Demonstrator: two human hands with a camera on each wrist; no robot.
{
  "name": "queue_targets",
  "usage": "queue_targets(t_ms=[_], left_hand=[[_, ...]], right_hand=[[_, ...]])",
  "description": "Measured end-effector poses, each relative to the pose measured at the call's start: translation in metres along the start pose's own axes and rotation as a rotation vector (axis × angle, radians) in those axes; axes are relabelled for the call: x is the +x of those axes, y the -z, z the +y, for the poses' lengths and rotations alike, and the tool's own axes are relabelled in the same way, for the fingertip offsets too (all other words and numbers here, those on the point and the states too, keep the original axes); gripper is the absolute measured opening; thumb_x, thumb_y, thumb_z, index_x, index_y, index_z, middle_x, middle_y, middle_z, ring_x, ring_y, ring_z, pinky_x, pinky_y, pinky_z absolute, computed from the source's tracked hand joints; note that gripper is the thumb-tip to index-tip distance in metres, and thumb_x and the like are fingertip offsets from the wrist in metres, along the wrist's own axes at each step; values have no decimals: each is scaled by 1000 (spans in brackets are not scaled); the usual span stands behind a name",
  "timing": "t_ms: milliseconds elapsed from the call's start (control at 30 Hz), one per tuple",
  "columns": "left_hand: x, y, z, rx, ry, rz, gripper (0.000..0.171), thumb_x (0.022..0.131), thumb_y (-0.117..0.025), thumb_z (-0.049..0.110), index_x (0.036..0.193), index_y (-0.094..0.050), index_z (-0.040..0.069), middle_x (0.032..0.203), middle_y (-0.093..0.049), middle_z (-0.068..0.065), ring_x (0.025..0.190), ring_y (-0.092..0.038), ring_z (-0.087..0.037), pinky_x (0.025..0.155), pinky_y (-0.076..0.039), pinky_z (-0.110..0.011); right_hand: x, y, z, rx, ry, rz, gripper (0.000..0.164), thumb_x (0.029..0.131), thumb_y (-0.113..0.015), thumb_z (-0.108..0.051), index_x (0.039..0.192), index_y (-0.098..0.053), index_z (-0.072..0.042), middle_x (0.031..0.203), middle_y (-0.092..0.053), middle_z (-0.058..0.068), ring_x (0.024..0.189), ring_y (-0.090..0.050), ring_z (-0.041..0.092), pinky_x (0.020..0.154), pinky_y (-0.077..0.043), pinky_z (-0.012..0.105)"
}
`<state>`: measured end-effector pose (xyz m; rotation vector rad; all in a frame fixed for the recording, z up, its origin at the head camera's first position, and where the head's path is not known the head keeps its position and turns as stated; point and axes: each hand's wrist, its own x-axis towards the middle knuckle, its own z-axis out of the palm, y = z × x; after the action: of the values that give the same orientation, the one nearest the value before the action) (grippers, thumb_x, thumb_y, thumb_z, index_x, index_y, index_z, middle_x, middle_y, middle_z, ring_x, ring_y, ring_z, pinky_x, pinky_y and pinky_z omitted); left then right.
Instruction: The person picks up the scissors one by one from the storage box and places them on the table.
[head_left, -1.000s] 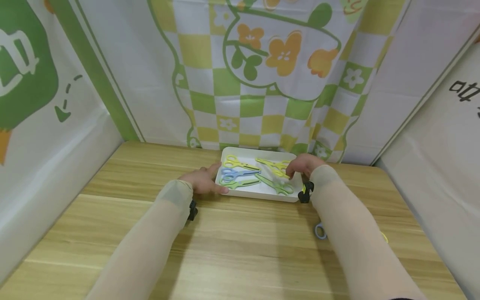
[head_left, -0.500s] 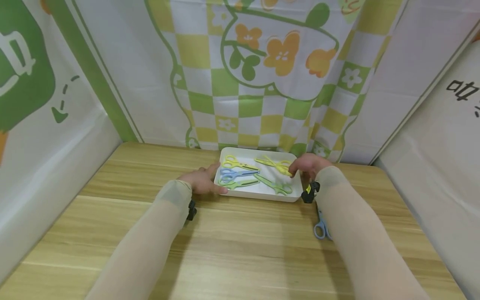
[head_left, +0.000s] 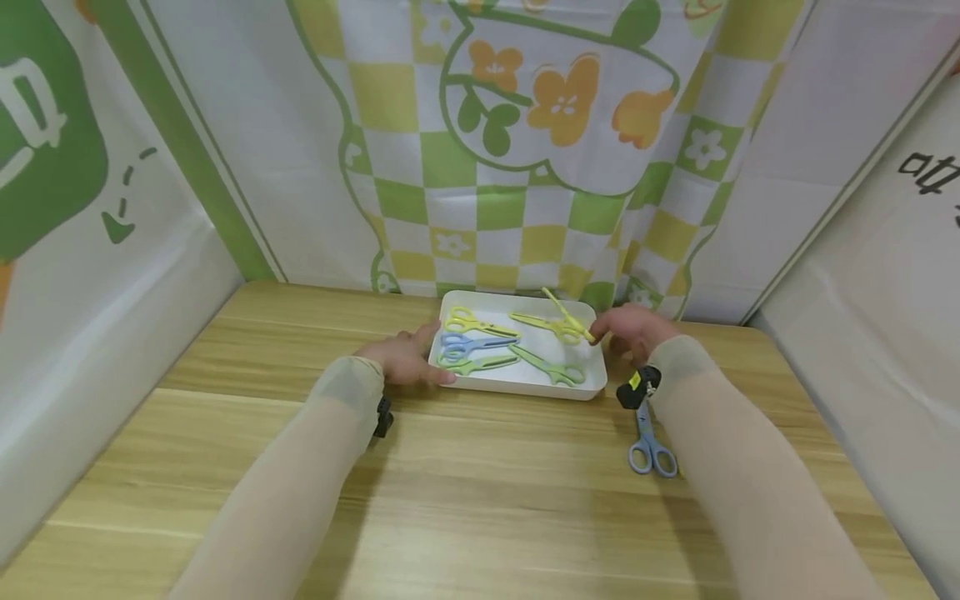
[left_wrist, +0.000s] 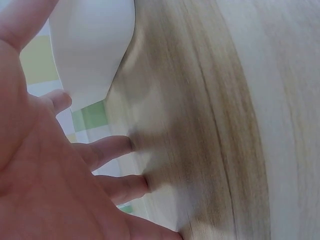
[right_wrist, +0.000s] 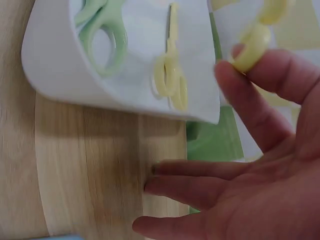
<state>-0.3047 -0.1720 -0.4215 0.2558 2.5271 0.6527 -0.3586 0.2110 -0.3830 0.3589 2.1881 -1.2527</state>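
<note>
A white tray [head_left: 517, 388] at the back of the table holds several pairs of scissors: yellow [head_left: 480, 323], blue [head_left: 480, 344] and green [head_left: 480, 364] at left, another yellow [head_left: 551, 326] and green [head_left: 553, 368] at right. My right hand [head_left: 637, 327] pinches one handle loop of another pair of yellow scissors [head_left: 567, 315], raised and tilted over the tray's right end; its other fingers spread in the right wrist view. My left hand [head_left: 405, 358] touches the tray's left end, thumb at the front corner. In the left wrist view its fingers [left_wrist: 117, 147] are spread, some tips on the tabletop.
Blue scissors [head_left: 651, 442] lie on the wooden table [head_left: 480, 483] beside my right forearm, with a sliver of something yellow [head_left: 681, 468] next to them, mostly hidden by the arm. A checkered curtain [head_left: 502, 208] hangs directly behind the tray.
My right hand has moved slightly right and lifted the yellow scissors, which now tilt up from the tray. The blue scissors on the table have come further into view. The left hand stays put.
</note>
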Motion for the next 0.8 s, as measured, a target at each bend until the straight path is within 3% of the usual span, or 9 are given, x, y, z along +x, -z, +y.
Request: queue_targets(t_ms=[100, 200, 367, 500, 567, 633, 733, 800], left_hand=[[-1, 0, 2, -1, -13, 3, 121, 78, -69, 72, 161, 4, 24, 162, -10, -25, 147, -10, -43, 111, -16, -64], [-2, 0, 2, -1, -20, 1, 121, 79, -69, 71, 161, 5, 23, 162, -10, -24, 147, -9, -42, 112, -16, -63], [-4, 1, 3, -3, -30, -3, 119, 81, -70, 67, 161, 6, 23, 162, -11, -23, 147, -10, -43, 111, -17, -63], [-4, 1, 3, 2, -42, 0, 118, 82, -70, 67, 161, 6, 23, 162, -13, -23, 147, -11, -43, 111, -18, -63], [-5, 1, 4, 2, -46, 2, 118, 82, -69, 67, 161, 5, 22, 162, -12, -23, 147, -11, -43, 111, -17, -64], [-6, 1, 5, 0, -51, 5, 117, 82, -69, 67, 161, 5, 22, 162, -12, -23, 147, -10, -43, 111, -16, -63], [-8, 1, 5, -3, -53, 9, 116, 83, -69, 66, 161, 5, 21, 162, -12, -22, 147, -9, -43, 112, -16, -63], [-9, 1, 6, -6, -57, 10, 116, 84, -69, 64, 161, 5, 20, 162, -12, -22, 147, -8, -43, 112, -15, -63]], right_hand=[[-6, 9, 8, 88, 20, 20, 28, 85, -66, -15, 106, -61, 2, 153, -27, 30, 138, -30, 46, 104, -20, 74], [-13, 18, 17, 121, 45, 44, 13, 87, -64, -14, 92, -64, -3, 148, -35, 25, 137, -31, 44, 103, -16, 76], [-23, 29, 32, 46, 95, 65, 9, 84, -66, -12, 89, -67, -5, 129, -54, 17, 138, -30, 46, 101, -18, 77], [-37, 34, 39, -72, 145, 96, 12, 82, -66, -13, 88, -67, -3, 140, -46, 22, 136, -28, 47, 105, -22, 69], [-44, 35, 43, -152, 196, 159, 7, 77, -64, -11, 75, -61, -4, 129, -47, 26, 117, -43, 44, 97, -38, 57], [-50, 36, 48, -268, 263, 243, 11, 73, -60, -9, 65, -53, -9, 107, -51, 24, 91, -48, 36, 79, -46, 45], [-58, 35, 56, -485, 351, 352, 19, 70, -55, -11, 57, -42, -16, 70, -43, 8, 62, -35, 23, 56, -33, 33], [-64, 33, 60, -617, 389, 384, 21, 72, -53, -12, 53, -45, -17, 59, -43, 2, 55, -35, 19, 52, -32, 31]])
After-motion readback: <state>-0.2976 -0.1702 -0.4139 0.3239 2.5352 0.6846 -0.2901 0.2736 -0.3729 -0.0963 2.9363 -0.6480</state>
